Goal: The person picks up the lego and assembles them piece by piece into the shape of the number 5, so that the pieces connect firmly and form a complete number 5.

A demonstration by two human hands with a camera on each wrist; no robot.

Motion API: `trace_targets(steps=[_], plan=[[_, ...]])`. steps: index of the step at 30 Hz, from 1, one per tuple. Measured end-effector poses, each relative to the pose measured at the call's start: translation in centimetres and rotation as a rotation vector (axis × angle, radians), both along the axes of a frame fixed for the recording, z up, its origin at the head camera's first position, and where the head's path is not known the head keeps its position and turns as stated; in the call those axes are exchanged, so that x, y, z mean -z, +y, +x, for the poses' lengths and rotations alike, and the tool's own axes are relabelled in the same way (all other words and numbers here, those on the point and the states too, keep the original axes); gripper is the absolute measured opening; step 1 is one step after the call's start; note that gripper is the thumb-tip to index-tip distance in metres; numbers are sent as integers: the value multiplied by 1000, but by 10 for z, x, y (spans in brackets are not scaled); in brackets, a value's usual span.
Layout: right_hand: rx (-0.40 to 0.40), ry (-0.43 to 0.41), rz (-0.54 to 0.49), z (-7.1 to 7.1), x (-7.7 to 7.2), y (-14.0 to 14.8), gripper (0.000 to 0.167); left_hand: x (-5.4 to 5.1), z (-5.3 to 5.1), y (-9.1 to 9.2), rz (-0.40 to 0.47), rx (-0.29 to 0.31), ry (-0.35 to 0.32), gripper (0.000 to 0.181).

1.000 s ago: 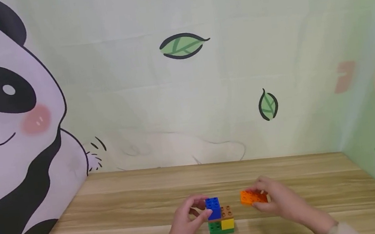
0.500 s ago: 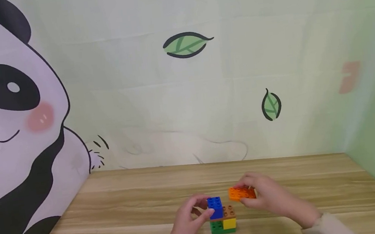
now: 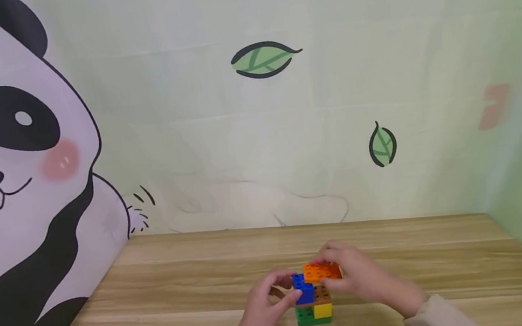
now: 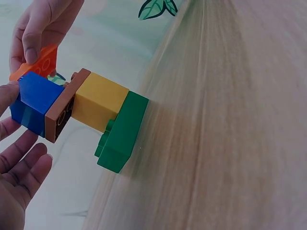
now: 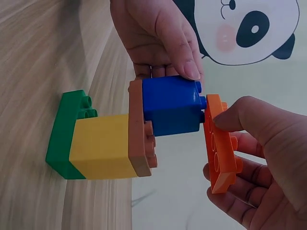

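A small tower of toy building bricks stands on the wooden table. Its green brick (image 3: pixel 313 322) is lowest, with a yellow brick (image 5: pixel 100 146) on one end. Across the yellow one lies a thin brown brick (image 5: pixel 138 127), and a blue brick (image 3: pixel 303 293) sits on the brown one's left half. My left hand (image 3: pixel 265 306) holds the blue brick between thumb and fingers. An orange brick (image 3: pixel 320 271) is pinched in my right hand (image 3: pixel 363 278), its left end over the blue studs and the rest overhanging the brown brick. Whether orange and blue are pressed together I cannot tell.
The wooden table (image 3: pixel 196 269) reaches back to a pale green fabric wall (image 3: pixel 189 139) printed with leaves. A large printed panda (image 3: pixel 21 160) covers the left side wall. Brown studs show beside the blue brick.
My right hand has carried the orange brick leftward from beside the tower to over the blue brick. The left hand keeps its hold on the blue brick. The head view has shifted slightly.
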State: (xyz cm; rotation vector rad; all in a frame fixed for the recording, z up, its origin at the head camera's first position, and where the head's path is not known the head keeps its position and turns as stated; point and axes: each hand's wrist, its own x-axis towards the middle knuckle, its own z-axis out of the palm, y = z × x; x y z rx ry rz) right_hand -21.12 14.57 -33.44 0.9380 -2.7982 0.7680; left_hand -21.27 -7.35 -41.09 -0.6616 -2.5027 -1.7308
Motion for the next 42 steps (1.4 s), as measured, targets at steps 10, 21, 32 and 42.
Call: trace_targets(steps=[10, 21, 32, 42], plan=[[-27, -12, -4, -2, 1, -8, 28, -3, 1, 0, 18, 4, 4, 38], [-51, -29, -15, -3, -1, -12, 28, -3, 4, -1, 63, 24, 19, 35], [-62, -70, -10, -4, -2, -14, 28, -2, 3, -1, 57, 15, 30, 33], [-79, -64, 6, -2, -4, -16, 29, -3, 1, -1, 34, 9, -15, 33]])
